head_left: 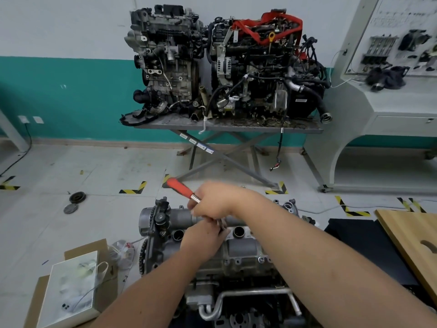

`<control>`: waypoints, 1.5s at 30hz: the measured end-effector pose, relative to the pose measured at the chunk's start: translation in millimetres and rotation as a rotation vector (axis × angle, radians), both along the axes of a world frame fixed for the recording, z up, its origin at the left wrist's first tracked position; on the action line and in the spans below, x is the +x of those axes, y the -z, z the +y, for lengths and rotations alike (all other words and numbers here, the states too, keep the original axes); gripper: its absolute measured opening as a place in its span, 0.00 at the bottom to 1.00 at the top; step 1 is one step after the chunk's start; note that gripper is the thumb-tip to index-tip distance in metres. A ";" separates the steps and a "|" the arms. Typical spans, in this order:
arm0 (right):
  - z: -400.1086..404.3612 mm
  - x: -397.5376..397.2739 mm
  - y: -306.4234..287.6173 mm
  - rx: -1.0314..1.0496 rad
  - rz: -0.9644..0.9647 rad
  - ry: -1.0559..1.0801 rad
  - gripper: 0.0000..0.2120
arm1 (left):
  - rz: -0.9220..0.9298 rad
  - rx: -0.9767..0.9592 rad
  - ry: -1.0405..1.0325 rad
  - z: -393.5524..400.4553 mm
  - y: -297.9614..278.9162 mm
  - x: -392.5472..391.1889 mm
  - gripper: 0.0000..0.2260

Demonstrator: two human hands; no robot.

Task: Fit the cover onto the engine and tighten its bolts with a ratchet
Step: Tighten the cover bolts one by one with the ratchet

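The right hand (214, 200) is curled around the chrome shank of a ratchet with a red handle (182, 187), which is seen sticking up and to the far left from the fist. Just near of it, the left hand (203, 242) is closed with its fingers bent around the lower end of the tool, over the top of the grey cast-metal cover (238, 253). The head of the tool and the bolt are hidden by both hands. The cover is seated on the grey engine (227, 294), with two round open holes shown at either side of the hands. At the left edge of the engine a chain sprocket (142, 258) is seen; beyond it, bare floor with a white box (71, 287) on cardboard. At the right edge a black mat (361, 237) and a wooden board (413, 242) are placed. Far behind, open floor is left up to a metal table (227, 125) carrying two more engines.
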State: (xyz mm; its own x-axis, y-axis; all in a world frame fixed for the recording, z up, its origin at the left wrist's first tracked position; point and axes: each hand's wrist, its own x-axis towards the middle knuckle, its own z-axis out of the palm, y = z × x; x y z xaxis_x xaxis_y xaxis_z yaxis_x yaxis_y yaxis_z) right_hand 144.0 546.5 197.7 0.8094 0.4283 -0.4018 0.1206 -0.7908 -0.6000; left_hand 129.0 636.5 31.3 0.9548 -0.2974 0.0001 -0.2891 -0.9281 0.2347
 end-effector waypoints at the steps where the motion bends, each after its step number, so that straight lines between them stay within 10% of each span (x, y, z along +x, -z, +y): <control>1: 2.2 0.4 -3.5 -0.139 -0.115 -0.072 0.07 | 0.003 -0.029 0.003 0.3 -0.3 -0.1 0.18; 5: 5.9 0.1 -6.4 -0.516 -0.635 -0.353 0.06 | 0.026 -0.040 -0.019 0.6 -3.9 1.8 0.16; 19: -0.1 0.5 1.5 -0.185 -0.489 -0.149 0.20 | 0.075 -0.082 -0.016 0.8 -8.1 0.6 0.15; 30: -22.4 3.7 4.7 0.382 0.017 -0.003 0.02 | 0.079 -0.049 -0.037 0.4 -8.4 -0.8 0.17; 45: -41.0 13.9 24.3 0.877 0.582 0.205 0.11 | 0.062 -0.064 -0.015 -0.7 -11.4 -0.1 0.15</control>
